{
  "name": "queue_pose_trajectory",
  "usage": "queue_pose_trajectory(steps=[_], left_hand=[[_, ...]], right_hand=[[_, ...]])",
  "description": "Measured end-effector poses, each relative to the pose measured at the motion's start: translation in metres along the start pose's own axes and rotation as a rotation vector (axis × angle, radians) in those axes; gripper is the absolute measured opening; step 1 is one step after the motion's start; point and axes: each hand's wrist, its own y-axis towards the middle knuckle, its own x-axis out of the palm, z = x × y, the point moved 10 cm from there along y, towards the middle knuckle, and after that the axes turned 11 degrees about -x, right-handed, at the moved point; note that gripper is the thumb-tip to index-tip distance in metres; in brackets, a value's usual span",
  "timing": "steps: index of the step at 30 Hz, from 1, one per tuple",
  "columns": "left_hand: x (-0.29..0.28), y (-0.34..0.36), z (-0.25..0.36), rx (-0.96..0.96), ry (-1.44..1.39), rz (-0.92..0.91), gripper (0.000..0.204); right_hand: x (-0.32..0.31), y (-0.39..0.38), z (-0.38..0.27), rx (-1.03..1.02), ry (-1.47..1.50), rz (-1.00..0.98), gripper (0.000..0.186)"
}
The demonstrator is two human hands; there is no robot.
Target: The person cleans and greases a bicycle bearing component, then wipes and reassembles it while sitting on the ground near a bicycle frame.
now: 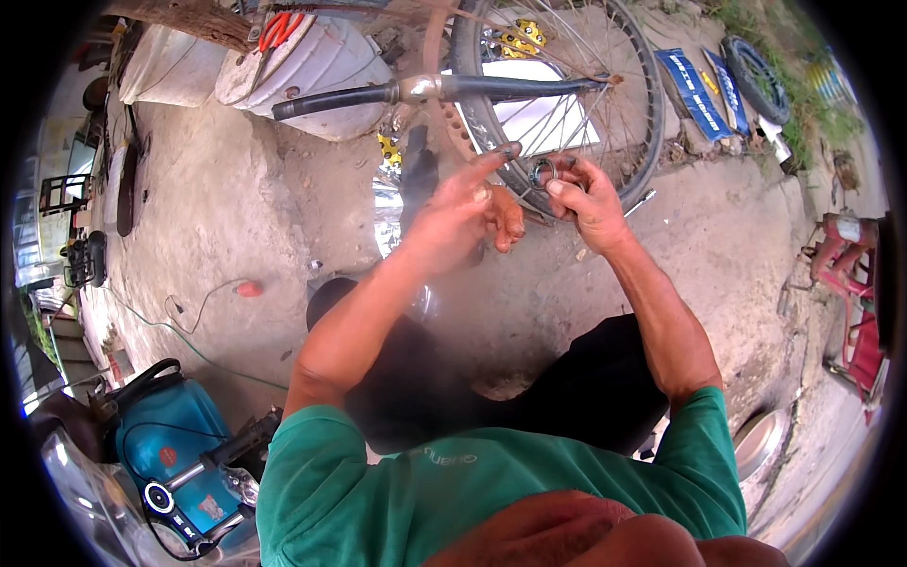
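Observation:
My right hand (588, 197) pinches a small, dark metal ring (541, 174), which looks like a bearing, between thumb and fingers. To its left is my left hand (463, 210), with the index finger stretched out and its tip black with grease. The other fingers hang bent and apart, stained orange-brown, and I see nothing held in them. Just beyond both hands lies a spoked bicycle wheel (652, 111) with a black tyre. A black bicycle fork (515, 86) runs across it, and its tube points left.
White buckets (312, 71) stand at the far left, with orange-handled pliers (281, 31) on one. Blue packages (693, 93) and a small tyre (756, 79) lie far right. A teal machine (175, 439) is near left, a red chair (855, 302) at right. A green cord (179, 333) crosses the ground.

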Motion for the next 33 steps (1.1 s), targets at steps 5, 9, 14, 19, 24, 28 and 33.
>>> queue_pose_trajectory(steps=[5,9,14,19,24,28,33], left_hand=[[0.005,-0.001,-0.006,0.026,0.897,0.231,0.086],[-0.002,0.003,-0.017,-0.094,1.056,0.263,0.091],[0.002,0.002,-0.018,-0.025,1.197,0.265,0.091],[0.011,0.003,-0.014,0.095,1.270,0.249,0.091],[0.013,0.005,-0.017,0.025,1.154,0.199,0.089],[0.009,0.003,-0.018,-0.089,0.969,0.161,0.087],[-0.002,0.002,-0.006,-0.024,0.837,0.275,0.086]], right_hand=[[0.010,-0.003,0.010,0.137,0.230,-0.060,0.037],[0.021,-0.008,0.006,0.158,0.246,-0.127,0.038],[0.023,-0.012,0.018,0.256,0.301,-0.183,0.034],[0.029,-0.014,0.019,0.308,0.367,-0.198,0.030],[0.027,-0.015,0.018,0.304,0.395,-0.131,0.030],[0.013,-0.006,0.014,0.211,0.486,-0.077,0.031],[0.013,-0.003,0.012,0.196,0.481,-0.128,0.030]])
